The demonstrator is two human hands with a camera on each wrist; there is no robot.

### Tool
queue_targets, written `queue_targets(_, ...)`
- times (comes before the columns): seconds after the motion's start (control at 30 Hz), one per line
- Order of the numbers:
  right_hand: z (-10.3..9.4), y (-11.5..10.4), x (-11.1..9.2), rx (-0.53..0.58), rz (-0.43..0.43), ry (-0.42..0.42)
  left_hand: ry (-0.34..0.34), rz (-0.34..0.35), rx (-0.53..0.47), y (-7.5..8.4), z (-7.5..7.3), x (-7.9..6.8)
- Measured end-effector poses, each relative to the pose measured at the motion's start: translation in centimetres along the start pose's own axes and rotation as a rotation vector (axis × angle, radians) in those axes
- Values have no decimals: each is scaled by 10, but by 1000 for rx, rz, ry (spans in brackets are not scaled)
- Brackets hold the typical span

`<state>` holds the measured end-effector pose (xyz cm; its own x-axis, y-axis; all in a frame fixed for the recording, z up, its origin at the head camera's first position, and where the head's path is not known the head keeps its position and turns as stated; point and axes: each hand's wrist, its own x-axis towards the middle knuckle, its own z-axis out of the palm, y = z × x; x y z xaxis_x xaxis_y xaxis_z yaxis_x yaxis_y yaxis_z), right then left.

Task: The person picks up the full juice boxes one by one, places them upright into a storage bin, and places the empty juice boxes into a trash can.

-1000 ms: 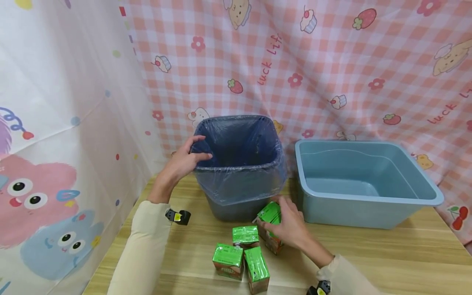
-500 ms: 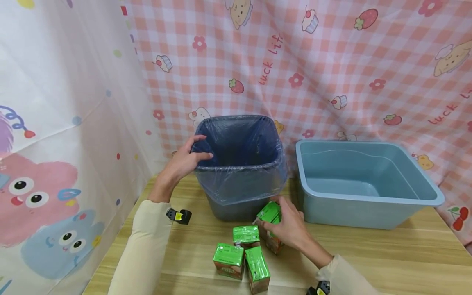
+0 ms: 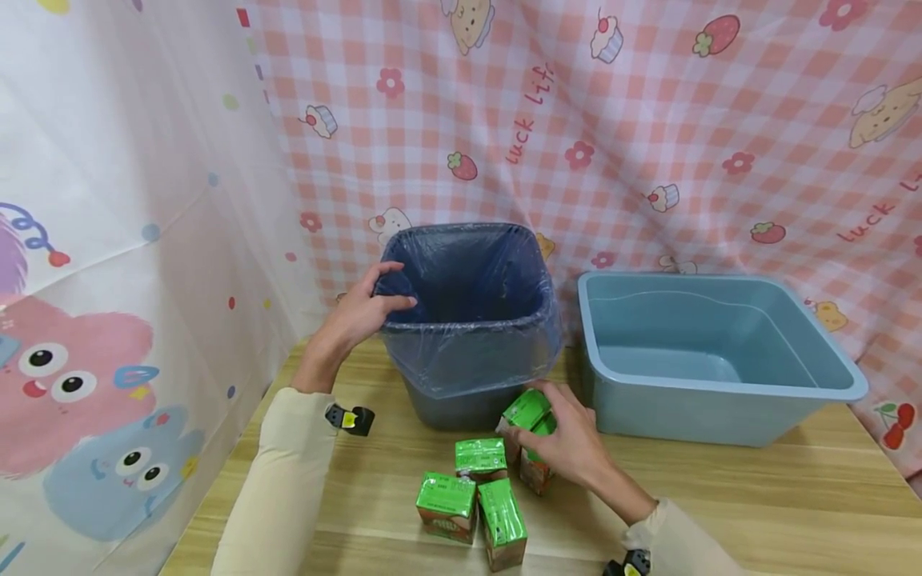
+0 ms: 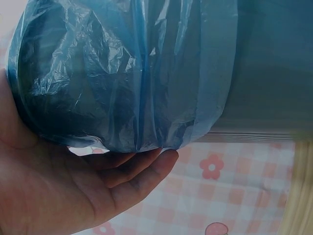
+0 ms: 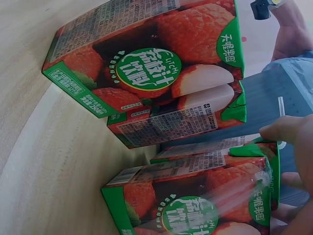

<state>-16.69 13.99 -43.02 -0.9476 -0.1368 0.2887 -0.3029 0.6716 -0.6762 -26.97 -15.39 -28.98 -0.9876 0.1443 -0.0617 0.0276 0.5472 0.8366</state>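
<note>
My left hand [image 3: 355, 314] grips the left rim of a dark bin [image 3: 454, 412] lined with a thin clear-blue plastic bag [image 3: 468, 360]. In the left wrist view several fingers lie along the outside of the bag. My right hand [image 3: 569, 436] pinches a green-topped litchi juice carton [image 3: 527, 406] by its top, in front of the bin. Right beside it stands another carton [image 3: 535, 474], partly covered by the hand. The right wrist view shows the thumb at the pinched carton's green top flap [image 5: 252, 149], with a straw [image 5: 281, 105] nearby.
Three more juice cartons stand clustered on the wooden table [image 3: 374, 504]: one at the back [image 3: 480, 458], one at front left [image 3: 446, 504], one at front right [image 3: 502, 520]. A large blue-grey tub [image 3: 677, 412] stands right of the bin. Patterned cloths [image 3: 432, 120] hang behind and at left.
The pinched carton has shifted slightly away from the carton beside it, and a little more of that one's green top shows. The left hand keeps its place on the rim.
</note>
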Motion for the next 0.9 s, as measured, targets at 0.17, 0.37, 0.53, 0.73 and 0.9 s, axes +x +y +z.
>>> queue_targets(0.17, -2, 0, 0, -10, -24, 18, -3, 5, -5, 0, -1, 0)
queue_targets(0.37, -7, -2, 0, 8, -15, 13, 4, -2, -3, 0, -1, 0)
queue_targets(0.53, -11, -3, -1, 29, -14, 14, 8, -2, 1, 1, 0, -1)
queue_targets(0.73, -13, -2, -2, 45, -22, 20, 9, -3, -3, 1, 0, -1)
queue_targets(0.9, -15, -2, -2, 56, -28, 35, 8, 4, -10, 1, 0, -1)
